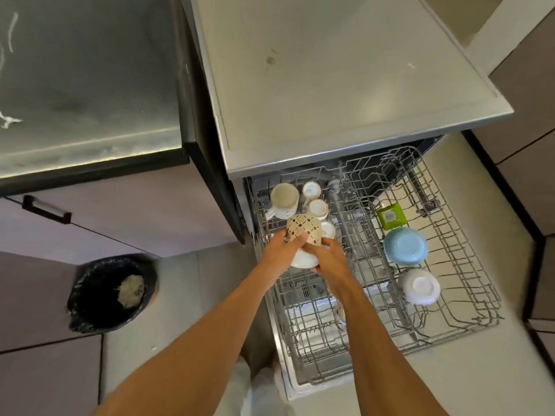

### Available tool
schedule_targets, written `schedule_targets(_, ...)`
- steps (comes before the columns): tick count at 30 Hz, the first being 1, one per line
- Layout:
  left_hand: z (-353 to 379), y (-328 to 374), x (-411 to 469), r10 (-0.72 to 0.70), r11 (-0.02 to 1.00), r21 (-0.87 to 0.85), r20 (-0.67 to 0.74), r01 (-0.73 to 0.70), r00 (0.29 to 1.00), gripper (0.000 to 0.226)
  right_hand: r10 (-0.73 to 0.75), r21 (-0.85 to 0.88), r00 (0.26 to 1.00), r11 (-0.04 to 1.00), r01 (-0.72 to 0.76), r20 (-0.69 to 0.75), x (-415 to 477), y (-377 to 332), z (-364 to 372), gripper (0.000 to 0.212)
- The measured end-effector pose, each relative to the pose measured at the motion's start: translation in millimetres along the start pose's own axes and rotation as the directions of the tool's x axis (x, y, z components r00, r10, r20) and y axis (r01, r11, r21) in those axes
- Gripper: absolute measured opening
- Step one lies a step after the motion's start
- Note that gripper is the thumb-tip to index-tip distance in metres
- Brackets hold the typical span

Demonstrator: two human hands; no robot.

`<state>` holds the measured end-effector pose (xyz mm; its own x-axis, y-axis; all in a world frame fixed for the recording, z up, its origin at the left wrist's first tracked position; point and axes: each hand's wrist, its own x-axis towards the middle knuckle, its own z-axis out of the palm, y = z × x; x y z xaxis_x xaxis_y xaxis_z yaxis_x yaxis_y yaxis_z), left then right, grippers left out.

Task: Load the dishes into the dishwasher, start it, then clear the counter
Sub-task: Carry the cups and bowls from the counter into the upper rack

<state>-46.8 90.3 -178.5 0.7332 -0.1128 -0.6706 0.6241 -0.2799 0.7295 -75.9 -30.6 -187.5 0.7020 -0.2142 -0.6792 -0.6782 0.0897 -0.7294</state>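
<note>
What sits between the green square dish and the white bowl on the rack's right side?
The blue bowl lies between the green square dish and the white bowl, as the head view shows.

Mug (303, 228) lower half covered by left hand (280, 250) and right hand (330, 256). White dish (303, 261) under them mostly hidden; bowl or saucer, can't tell. Right hand's contact, mug or dish, unclear. Cup (329, 230) behind mug half hidden. Rack (462, 259) rear under counter (345, 85), out of sight. Print on small cup (311, 190) too small to read. Green item (389, 217) unidentifiable. Bin (111, 291) contents blurred. Both forearms cut by bottom edge.
</note>
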Motion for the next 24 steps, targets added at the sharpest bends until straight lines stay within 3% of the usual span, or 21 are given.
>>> schedule_targets(2, 2.8, -5.4, 14.1, -0.051, 0.999, -0.011, 0.035, 0.052, 0.998, 0.052, 0.011, -0.031, 0.997, 0.999, -0.008, 0.079, 8.6, 1.2, -3.7, 0.038)
schedule_targets(6, 4.8, -15.5, 38.5, -0.127, 0.992, -0.015, 0.034, 0.128, 0.991, 0.053, 0.009, -0.138, 0.991, 0.990, 0.010, 0.132, 32.6, 7.3, -5.5, 0.042)
schedule_targets(11, 6.2, -25.6, 60.5, -0.166, 0.984, -0.058, 0.007, 0.166, 0.986, 0.057, -0.031, -0.235, 0.997, 0.971, 0.048, 0.073, 61.8, 19.8, 0.0, 0.029)
schedule_targets(18, 12.2, -29.5, 84.8, -0.217, 0.974, -0.080, -0.057, 0.212, 0.975, 0.048, 0.022, -0.182, 1.000, 0.983, -0.022, 0.000, 93.1, 36.9, 6.1, 0.022)
schedule_targets(20, 11.3, -30.1, 91.2, -0.243, 0.966, -0.103, -0.073, 0.235, 0.967, 0.050, 0.015, -0.181, 1.000, 0.983, -0.016, -0.006, 100.5, 36.4, 8.7, 0.007)
schedule_targets(24, 9.2, -29.3, 100.0, -0.263, 0.957, -0.149, -0.088, 0.249, 0.961, 0.046, -0.028, -0.191, 0.999, 0.981, 0.020, -0.040, 103.5, 23.9, 15.3, 0.008)
